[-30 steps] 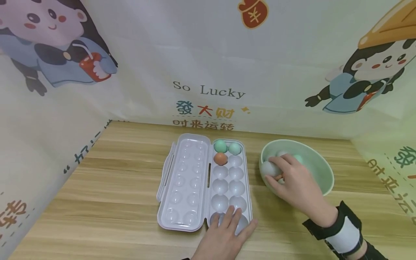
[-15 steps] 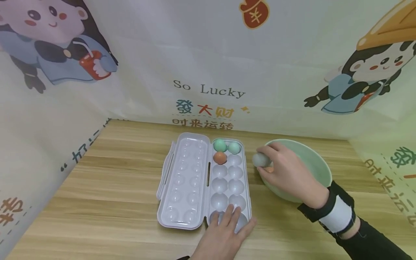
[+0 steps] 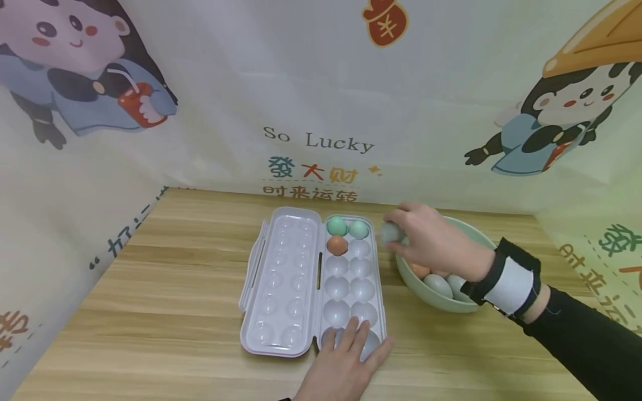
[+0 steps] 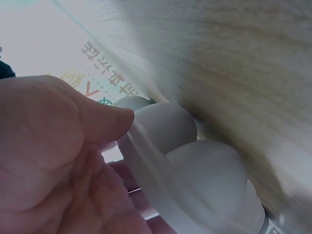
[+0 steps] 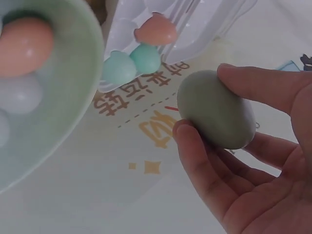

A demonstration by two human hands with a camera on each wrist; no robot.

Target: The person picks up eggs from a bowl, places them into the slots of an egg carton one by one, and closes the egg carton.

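Bright even light, soft shadows; head view sharp, left wrist view blurred close-up, desk (image 4: 234, 63) smeared.

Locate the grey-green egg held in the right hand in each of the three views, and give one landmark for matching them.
Head: the egg is right of centre, gripped by the right hand, between the tray and the bowl.
Left wrist: not in it.
Right wrist: the egg is right of centre, pinched by the fingers.
Shared landmark: the orange egg in the tray.

Left hand (image 3: 346, 359) flat, fingers straight; right hand (image 3: 431, 240) raised, fingers curled.
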